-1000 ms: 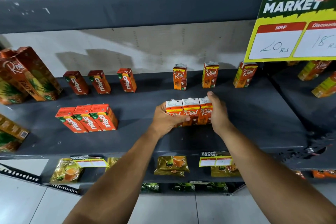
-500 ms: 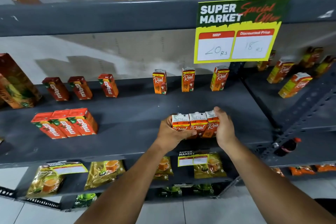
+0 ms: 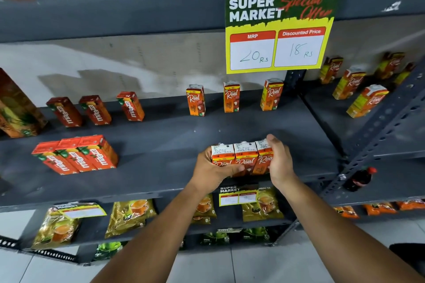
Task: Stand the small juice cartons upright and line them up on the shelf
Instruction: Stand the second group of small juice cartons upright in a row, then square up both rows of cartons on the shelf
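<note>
**Three cartons pressed into a row**

Three small juice cartons (image 3: 242, 158) are held upright, side by side and touching, near the front edge of the grey shelf (image 3: 161, 163). The left hand (image 3: 212, 171) is curled against the row's left end, its thumb laid across the fronts; the right hand (image 3: 279, 161) is pressed flat against the right end. Three more upright cartons (image 3: 231, 97) are spaced apart along the back. A price sign (image 3: 279, 30) is hung above.
</note>
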A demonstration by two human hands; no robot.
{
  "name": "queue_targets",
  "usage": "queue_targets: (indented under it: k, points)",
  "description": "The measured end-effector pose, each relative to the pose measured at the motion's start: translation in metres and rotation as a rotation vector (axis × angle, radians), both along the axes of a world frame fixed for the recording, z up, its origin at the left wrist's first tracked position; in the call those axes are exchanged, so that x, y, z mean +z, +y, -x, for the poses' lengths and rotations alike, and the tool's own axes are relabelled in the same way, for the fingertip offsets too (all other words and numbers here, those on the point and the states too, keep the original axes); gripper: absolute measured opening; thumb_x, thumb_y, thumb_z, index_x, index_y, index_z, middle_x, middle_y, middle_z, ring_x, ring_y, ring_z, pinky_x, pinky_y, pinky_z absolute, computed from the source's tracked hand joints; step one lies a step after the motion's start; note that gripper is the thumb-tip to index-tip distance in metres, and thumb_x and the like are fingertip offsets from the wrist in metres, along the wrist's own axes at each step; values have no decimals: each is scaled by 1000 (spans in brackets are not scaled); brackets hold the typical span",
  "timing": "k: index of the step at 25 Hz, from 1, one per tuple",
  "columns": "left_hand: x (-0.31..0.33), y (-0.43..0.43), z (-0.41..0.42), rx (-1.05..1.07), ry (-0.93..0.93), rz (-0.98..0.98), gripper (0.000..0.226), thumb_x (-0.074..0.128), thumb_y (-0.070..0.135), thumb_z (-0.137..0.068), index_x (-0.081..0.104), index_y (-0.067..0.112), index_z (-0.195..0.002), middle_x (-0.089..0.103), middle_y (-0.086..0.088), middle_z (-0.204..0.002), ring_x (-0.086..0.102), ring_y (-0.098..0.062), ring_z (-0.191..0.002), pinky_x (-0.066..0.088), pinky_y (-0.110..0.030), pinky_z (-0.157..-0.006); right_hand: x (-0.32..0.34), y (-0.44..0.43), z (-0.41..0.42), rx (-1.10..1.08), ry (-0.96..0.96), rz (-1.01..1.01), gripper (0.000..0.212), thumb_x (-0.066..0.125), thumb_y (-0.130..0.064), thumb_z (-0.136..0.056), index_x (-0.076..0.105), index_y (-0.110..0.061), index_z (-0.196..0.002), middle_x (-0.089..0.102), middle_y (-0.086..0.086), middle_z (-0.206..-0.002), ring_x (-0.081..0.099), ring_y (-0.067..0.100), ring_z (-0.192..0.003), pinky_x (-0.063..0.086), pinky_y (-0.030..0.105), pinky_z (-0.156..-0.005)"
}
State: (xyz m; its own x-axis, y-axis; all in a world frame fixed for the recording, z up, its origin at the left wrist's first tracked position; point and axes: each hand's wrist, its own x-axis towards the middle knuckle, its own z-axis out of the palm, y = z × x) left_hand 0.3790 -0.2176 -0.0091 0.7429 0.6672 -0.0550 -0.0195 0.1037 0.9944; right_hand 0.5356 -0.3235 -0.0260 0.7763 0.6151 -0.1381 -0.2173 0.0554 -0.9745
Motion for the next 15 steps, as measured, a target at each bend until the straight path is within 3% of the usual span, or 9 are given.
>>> queue_targets:
  k: [9,13,15]
  points:
    - [0,-3,1,2,-1,-14,47,84,-2,-63,64,5,-105,75,-2,-97,71,-18,-92,57,-24,-70,4,1,1,10,-8,-18,99,58,-69,-62,47,5,-127,60,30,-120,66,37,-103,51,38,-78]
    - [0,-4,3,-7,-21,-14,55,86,2,-60,61,6,-108,75,-5,-101,70,-20,-96,58,-29,-75,7,-4,3,56,-59,-58,81,57,-82,-64,66,-11,-102,74,11,-96,72,29,-92,56,35,-74]
    - [-1,-4,5,-17,-41,-24,64,88,6,-56,59,10,-112,73,-6,-105,69,-22,-101,58,-30,-78,10,-8,5,93,-66,-99,83,51,-87,-65,69,-15,-101,73,13,-99,71,32,-95,58,41,-79]
